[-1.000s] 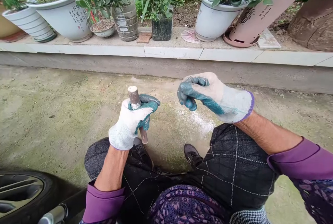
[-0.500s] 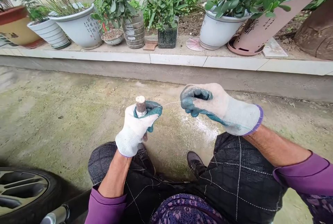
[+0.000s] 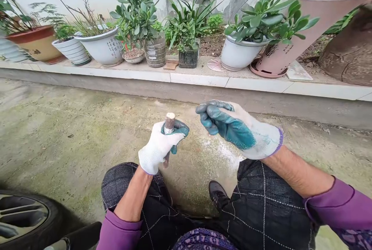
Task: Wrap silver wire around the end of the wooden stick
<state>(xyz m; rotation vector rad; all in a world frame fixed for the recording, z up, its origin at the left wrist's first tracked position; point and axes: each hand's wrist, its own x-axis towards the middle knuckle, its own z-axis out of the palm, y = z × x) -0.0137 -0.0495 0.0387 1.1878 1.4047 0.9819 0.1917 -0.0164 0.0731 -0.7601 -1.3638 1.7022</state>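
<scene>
Left gloved hand (image 3: 159,143) wrapped round wooden stick (image 3: 170,123), near upright, thin windings (image 3: 168,130) below its top end. Right gloved hand (image 3: 232,128) apart, to the right, fingers half-curled; can't tell if pinching anything. Far side: potted plants (image 3: 244,52) on ledge (image 3: 200,79).

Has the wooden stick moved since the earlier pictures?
Yes, rightward in view: the wooden stick, earlier left of the tile seam on the ledge, now appears directly below it.
</scene>
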